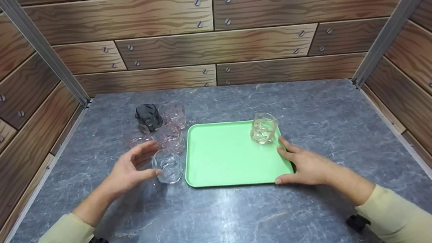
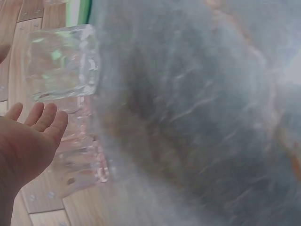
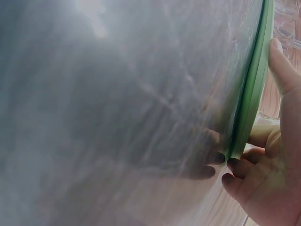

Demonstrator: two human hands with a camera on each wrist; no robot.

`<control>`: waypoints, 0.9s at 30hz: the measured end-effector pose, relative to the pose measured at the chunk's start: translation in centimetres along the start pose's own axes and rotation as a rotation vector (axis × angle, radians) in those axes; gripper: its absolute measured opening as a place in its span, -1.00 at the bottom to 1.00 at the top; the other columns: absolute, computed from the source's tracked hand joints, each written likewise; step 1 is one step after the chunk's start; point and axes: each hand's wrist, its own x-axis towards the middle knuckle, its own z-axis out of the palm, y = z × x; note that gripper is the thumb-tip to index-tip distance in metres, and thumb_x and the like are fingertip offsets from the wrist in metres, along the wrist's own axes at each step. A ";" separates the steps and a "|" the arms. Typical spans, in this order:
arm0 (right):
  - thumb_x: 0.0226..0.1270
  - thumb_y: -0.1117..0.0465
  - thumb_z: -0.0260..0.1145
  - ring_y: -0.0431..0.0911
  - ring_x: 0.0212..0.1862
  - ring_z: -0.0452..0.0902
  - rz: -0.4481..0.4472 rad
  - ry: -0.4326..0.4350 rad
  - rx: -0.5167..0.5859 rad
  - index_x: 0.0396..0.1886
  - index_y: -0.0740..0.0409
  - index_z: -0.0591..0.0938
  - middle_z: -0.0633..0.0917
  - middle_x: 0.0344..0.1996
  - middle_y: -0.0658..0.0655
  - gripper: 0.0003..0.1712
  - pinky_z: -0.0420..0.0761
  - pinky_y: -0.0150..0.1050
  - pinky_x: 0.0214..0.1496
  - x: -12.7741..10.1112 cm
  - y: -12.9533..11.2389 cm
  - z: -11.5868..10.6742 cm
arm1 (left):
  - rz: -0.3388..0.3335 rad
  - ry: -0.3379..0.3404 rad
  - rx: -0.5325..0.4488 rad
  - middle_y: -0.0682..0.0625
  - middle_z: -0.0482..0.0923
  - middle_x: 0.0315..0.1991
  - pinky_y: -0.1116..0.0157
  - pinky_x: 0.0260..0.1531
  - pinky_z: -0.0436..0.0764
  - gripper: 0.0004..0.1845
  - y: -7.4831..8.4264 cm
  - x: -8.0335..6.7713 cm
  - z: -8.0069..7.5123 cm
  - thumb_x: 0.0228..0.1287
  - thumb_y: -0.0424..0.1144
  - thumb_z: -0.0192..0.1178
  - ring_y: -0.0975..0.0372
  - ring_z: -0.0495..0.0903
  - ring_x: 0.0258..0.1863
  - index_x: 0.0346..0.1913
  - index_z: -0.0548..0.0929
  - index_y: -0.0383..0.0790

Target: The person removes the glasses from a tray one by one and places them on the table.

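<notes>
My left hand [image 1: 130, 165] is beside a clear glass [image 1: 167, 166], fingers spread, thumb close to the glass's near side. In the left wrist view a gap shows between the fingers [image 2: 51, 121] and the clear glass [image 2: 63, 63]. A light green tray [image 1: 233, 158] lies flat on the table, just right of that glass. My right hand [image 1: 305, 165] grips the tray's near right corner, thumb on the front edge, other fingers along the right edge. On the tray's far right corner stands a pale yellowish clear glass [image 1: 264, 129].
Behind the left hand a dark grey glass [image 1: 148, 117] stands among pink glasses, one at the back [image 1: 174, 115], one in front [image 1: 169, 136] and one at left [image 1: 136, 136]. The grey marbled table [image 1: 219, 212] is bounded by wood-patterned walls [image 1: 216, 44].
</notes>
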 end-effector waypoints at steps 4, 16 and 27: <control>0.22 -0.65 0.26 0.40 0.54 0.22 -0.004 0.003 0.008 0.64 0.35 0.23 -0.06 0.70 0.35 0.38 0.43 0.33 0.43 -0.1 -0.1 -0.1 | 0.034 0.002 0.038 -0.27 0.48 0.43 0.23 0.45 0.42 -0.07 1.7 0.4 -0.5 0.10 -0.47 0.57 -0.03 0.47 0.44 0.54 0.36 -0.38; 0.19 -0.68 0.24 0.41 0.54 0.21 0.005 -0.005 0.003 0.65 0.33 0.22 -0.07 0.70 0.34 0.41 0.43 0.33 0.43 0.1 -0.1 0.0 | 0.157 -0.098 0.108 -0.13 0.55 0.40 0.14 0.49 0.40 -0.11 7.2 5.3 2.9 0.11 -0.31 0.62 0.05 0.50 0.42 0.51 0.44 -0.32; 0.19 -0.68 0.25 0.42 0.54 0.21 0.008 0.006 -0.001 0.64 0.33 0.23 -0.05 0.70 0.35 0.41 0.43 0.34 0.43 0.0 0.0 0.0 | 0.187 -0.212 0.103 -0.10 0.49 0.46 0.22 0.51 0.35 -0.07 9.9 13.5 12.0 0.16 -0.16 0.62 0.06 0.44 0.47 0.56 0.40 -0.25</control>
